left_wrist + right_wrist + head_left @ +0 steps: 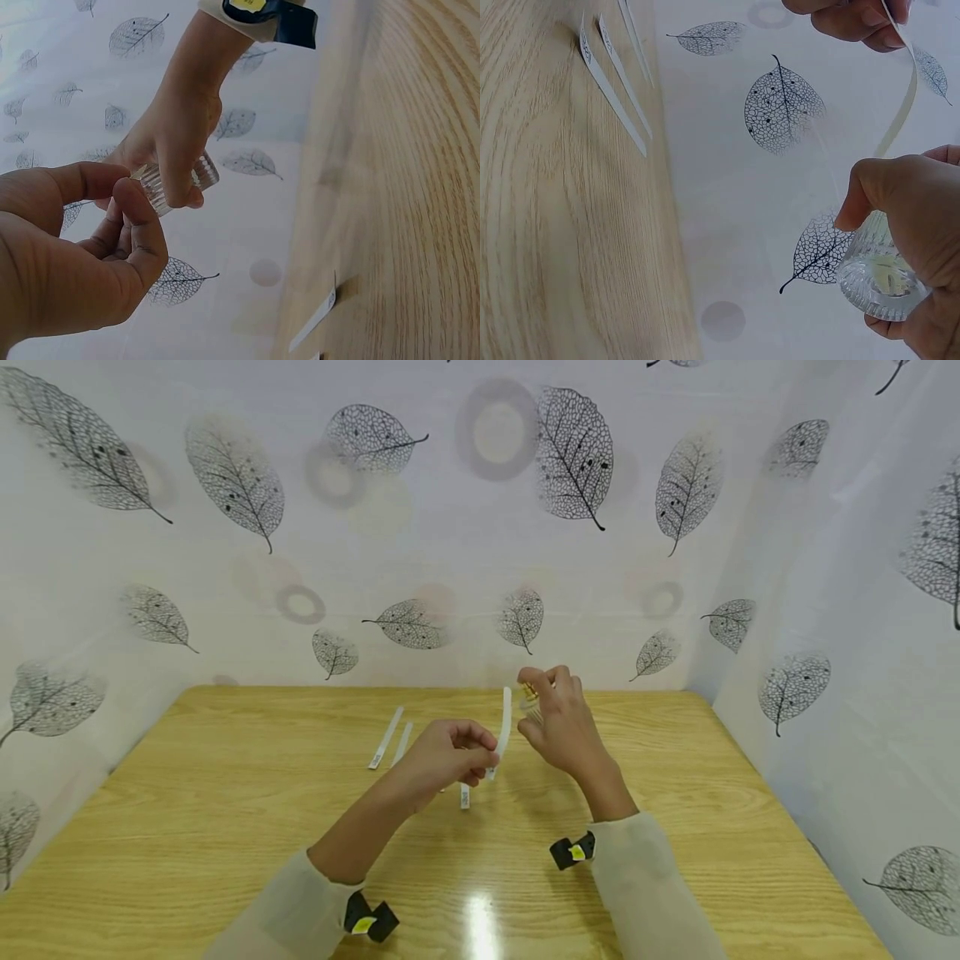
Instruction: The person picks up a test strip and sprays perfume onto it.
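My left hand (442, 758) pinches the lower end of a white paper strip (506, 714) between thumb and fingertips, and the strip stands up with a slight bend. Just to its right, my right hand (566, 727) grips a ribbed clear glass perfume bottle (885, 281). The forefinger lies over the bottle's gold spray top (529, 691), which faces the strip. Pale liquid shows through the glass in the right wrist view. Both hands are raised over the wooden table (187, 827). Fingers cover much of the bottle.
Several more paper strips lie on the table, two side by side left of the hands, a long strip (386, 739) and a shorter strip (405, 739). Another strip (465, 797) lies below the left hand. A leaf-patterned white sheet (450, 543) hangs behind the table and along its sides.
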A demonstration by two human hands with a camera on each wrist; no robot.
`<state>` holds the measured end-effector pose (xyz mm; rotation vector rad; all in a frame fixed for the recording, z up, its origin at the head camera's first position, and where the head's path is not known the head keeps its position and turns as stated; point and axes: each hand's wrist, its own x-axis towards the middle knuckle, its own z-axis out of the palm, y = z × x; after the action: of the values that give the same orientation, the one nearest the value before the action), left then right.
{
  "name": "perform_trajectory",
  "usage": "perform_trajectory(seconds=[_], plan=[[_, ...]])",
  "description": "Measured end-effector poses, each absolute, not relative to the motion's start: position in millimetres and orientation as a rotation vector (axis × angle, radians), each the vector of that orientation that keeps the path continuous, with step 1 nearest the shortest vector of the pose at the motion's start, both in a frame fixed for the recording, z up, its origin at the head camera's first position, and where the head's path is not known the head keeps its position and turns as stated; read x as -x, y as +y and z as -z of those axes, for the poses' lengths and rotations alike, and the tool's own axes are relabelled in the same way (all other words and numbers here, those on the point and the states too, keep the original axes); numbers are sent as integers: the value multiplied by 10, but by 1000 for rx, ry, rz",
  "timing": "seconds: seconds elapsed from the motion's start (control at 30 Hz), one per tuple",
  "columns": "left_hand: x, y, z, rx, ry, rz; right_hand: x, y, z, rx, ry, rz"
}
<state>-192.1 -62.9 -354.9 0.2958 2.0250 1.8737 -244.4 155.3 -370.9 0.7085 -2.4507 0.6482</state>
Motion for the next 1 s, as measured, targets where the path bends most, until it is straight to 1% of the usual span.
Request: perform_trajectory(seconds=[1.0], plan=[[1916, -626, 3542, -314, 2030, -1862, 2443, 1558, 3701, -692, -2409, -610]])
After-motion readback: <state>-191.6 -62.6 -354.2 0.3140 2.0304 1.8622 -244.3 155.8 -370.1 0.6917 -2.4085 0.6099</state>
